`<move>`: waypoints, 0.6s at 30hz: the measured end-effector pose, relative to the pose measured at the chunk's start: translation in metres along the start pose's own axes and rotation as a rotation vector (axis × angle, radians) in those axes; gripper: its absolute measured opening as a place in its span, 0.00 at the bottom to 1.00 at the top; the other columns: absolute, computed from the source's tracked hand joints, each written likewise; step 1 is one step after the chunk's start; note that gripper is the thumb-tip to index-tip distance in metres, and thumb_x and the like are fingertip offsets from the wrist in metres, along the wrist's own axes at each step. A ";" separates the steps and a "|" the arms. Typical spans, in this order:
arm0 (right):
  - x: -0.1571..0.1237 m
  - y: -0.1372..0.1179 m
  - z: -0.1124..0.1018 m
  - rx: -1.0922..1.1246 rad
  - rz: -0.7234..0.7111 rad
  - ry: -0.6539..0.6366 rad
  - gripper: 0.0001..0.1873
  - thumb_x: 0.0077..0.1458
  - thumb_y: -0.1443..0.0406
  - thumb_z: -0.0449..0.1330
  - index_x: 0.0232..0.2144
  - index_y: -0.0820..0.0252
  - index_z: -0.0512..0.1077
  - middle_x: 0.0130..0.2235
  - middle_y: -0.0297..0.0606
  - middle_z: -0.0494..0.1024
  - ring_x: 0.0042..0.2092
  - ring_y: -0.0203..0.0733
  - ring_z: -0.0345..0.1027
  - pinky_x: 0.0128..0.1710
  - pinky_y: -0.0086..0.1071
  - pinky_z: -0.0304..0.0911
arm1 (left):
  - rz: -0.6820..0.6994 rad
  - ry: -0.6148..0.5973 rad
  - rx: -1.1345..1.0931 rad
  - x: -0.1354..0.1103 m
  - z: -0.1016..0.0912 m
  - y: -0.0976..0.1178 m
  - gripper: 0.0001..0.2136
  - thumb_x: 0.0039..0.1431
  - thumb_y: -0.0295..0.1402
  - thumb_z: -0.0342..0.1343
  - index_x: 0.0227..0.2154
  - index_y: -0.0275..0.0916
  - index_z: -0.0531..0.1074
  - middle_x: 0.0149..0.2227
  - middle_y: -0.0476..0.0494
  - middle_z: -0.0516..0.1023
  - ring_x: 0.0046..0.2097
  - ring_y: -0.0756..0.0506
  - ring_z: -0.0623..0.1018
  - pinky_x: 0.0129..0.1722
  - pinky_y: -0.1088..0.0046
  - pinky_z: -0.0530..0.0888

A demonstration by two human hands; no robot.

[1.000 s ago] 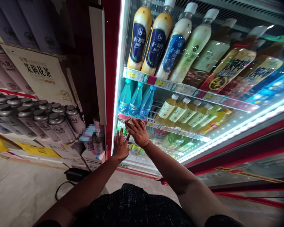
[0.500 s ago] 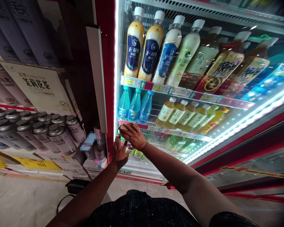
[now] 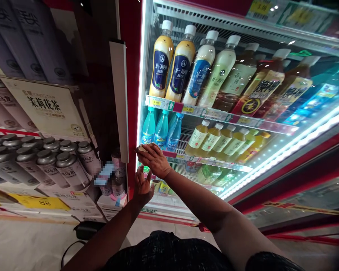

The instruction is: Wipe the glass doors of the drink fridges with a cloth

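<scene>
Shifted left: right hand [image 3: 156,161], fingers together, holding brownish cloth [image 3: 144,149] at cooler's left edge, by red frame [image 3: 132,79]. Left hand [image 3: 143,187] just nearer, fingers apart, partly curled.

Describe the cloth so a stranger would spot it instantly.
Find the brightly lit, red-framed drinks cooler. Near its left edge, by the bases of the turquoise bottles, is the person's right hand. Under it sits the cloth, crumpled and brownish, unlike those smooth bottles.
</scene>
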State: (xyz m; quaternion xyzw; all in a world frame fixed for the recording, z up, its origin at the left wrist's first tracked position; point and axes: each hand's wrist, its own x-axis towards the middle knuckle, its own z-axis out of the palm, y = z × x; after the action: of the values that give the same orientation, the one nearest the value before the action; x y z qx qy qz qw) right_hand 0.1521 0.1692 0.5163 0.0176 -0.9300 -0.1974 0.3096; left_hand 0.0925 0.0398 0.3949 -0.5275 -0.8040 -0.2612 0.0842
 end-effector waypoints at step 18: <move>0.011 0.002 -0.008 0.000 0.016 0.046 0.19 0.70 0.66 0.56 0.60 0.51 0.73 0.66 0.32 0.73 0.73 0.45 0.54 0.76 0.47 0.47 | -0.086 0.091 -0.084 0.025 -0.023 -0.005 0.32 0.60 0.32 0.57 0.67 0.30 0.59 0.74 0.20 0.44 0.74 0.27 0.55 0.70 0.45 0.60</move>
State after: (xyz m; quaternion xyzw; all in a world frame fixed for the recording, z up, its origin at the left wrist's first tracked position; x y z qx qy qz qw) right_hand 0.1479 0.1667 0.5287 0.0147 -0.9227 -0.1944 0.3327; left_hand 0.0745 0.0466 0.4233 -0.4832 -0.8095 -0.3219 0.0870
